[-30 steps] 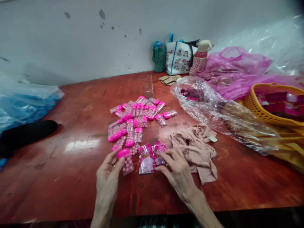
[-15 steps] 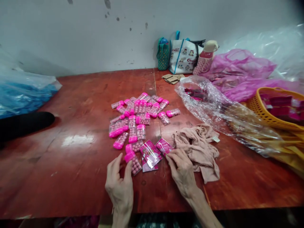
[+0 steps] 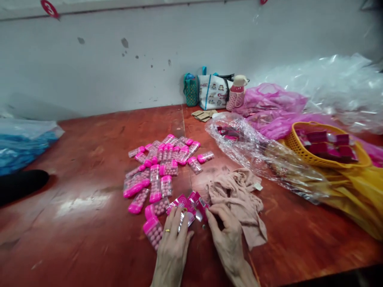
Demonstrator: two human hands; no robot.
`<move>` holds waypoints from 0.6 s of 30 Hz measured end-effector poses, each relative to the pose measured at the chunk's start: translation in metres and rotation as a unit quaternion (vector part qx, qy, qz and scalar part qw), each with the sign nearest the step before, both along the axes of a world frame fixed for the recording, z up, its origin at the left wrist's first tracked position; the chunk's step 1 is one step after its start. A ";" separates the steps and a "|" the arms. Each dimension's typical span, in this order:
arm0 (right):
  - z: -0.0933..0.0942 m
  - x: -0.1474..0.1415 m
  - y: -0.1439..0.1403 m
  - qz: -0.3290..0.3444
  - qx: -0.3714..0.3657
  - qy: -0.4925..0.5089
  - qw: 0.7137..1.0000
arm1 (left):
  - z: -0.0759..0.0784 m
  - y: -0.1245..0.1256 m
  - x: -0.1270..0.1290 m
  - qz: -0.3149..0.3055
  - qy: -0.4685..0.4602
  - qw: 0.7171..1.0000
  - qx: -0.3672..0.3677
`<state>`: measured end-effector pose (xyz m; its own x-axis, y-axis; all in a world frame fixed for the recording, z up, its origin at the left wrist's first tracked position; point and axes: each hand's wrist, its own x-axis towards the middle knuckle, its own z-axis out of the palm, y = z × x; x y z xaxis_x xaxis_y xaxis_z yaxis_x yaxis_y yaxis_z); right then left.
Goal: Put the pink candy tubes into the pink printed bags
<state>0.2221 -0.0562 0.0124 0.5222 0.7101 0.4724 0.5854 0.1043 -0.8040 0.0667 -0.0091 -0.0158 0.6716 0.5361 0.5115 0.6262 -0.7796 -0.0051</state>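
My left hand [image 3: 174, 241], a ring on one finger, lies open with stretched fingers over a shiny pink printed packet [image 3: 177, 202], hiding part of it. My right hand [image 3: 226, 233] pinches the edge of another pink packet [image 3: 200, 202], whose barcode side shows. Left of my left hand lies a clear bottle of pink beads with a pink cap [image 3: 154, 231], apart from the rest. Beyond my hands spreads a loose heap of the same bead bottles [image 3: 166, 159]. A crumpled beige cloth [image 3: 236, 195] rests beside my right hand.
A yellow basket [image 3: 320, 159] of dark pink packets stands right, behind clear plastic wrap [image 3: 239, 135]. Pink bags [image 3: 272, 99], a white bag [image 3: 213, 93] and two bottles line the wall. Blue items in plastic [image 3: 24, 143] and a black object [image 3: 24, 186] are left.
My left hand has moved right, from beside the nearest bead bottle onto the packets. My right hand has lifted and turned its packet. The view has shifted up and right.
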 end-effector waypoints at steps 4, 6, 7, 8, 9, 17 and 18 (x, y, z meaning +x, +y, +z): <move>-0.001 0.002 -0.002 -0.013 0.005 -0.018 1.000 | 0.005 0.000 0.001 -0.009 -0.037 0.999 -0.036; 0.000 0.002 -0.004 -0.013 0.019 -0.044 0.999 | 0.015 -0.002 0.003 -0.007 -0.098 0.992 -0.073; 0.000 0.002 -0.005 -0.008 0.029 -0.062 0.998 | 0.022 -0.003 0.004 0.005 -0.143 0.984 -0.103; 0.000 0.001 -0.007 -0.001 0.039 -0.082 0.996 | 0.030 -0.004 0.005 0.023 -0.194 0.970 -0.145; 0.001 -0.001 -0.009 0.012 0.048 -0.104 0.993 | 0.038 -0.005 0.008 0.046 -0.249 0.946 -0.204; 0.010 -0.014 -0.018 0.136 0.048 -0.200 0.969 | 0.066 0.002 0.036 0.094 -0.557 0.531 -0.632; 0.013 -0.014 -0.018 0.143 0.038 -0.189 0.971 | 0.066 0.003 0.037 0.098 -0.584 0.497 -0.634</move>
